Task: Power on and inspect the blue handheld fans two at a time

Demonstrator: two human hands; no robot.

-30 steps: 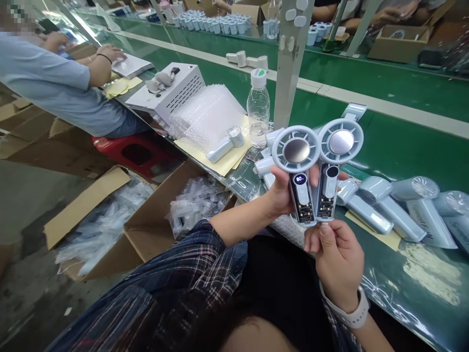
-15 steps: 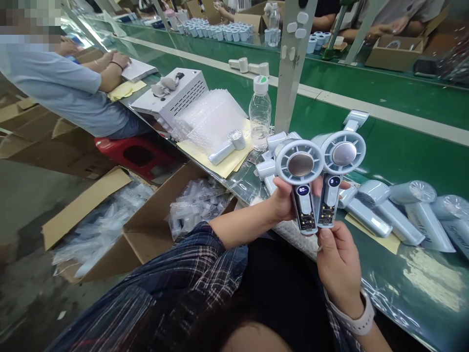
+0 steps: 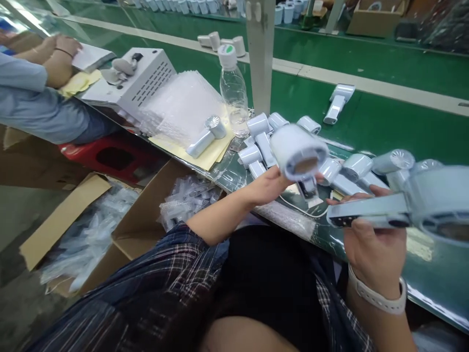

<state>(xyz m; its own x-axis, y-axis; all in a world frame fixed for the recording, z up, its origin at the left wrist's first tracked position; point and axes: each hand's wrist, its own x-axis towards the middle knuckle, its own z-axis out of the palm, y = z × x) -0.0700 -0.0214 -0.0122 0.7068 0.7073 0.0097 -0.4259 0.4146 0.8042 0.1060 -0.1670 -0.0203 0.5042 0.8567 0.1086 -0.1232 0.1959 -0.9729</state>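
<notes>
- Two fans are in hand: the left fan (image 3: 298, 151) and the right fan (image 3: 403, 208), now held apart, one in each hand.
- The left hand (image 3: 269, 186) is closed around the left fan's handle from below; the round head rises above the fingers and tips away from the camera, over the bench's near edge.
- The right hand (image 3: 373, 239) grips the right fan's handle, thumb on the near side and fingers curled behind it. This fan lies almost level, with the handle end pointing left and the blurred head out to the right of the hand, above the bench.
- A white watch (image 3: 377, 296) sits on the right wrist.
- A thin white cable (image 3: 300, 210) lies on the bench between the two hands.
- A cluster of more fans (image 3: 260, 142) lies on the bench just behind the left hand; others (image 3: 366, 168) lie behind the right fan.
- One single fan (image 3: 337, 102) lies well apart, farther back on the green belt (image 3: 384, 127).
- A water bottle (image 3: 232, 90) stands beside a white post (image 3: 261, 54), with a stack of bubble bags (image 3: 179, 105) and a white box (image 3: 135, 80) to its left.
- Another person's sleeve (image 3: 32, 105) shows at the far left edge.
- Open cartons (image 3: 146, 215) of bagged parts stand below the bench's near edge.
</notes>
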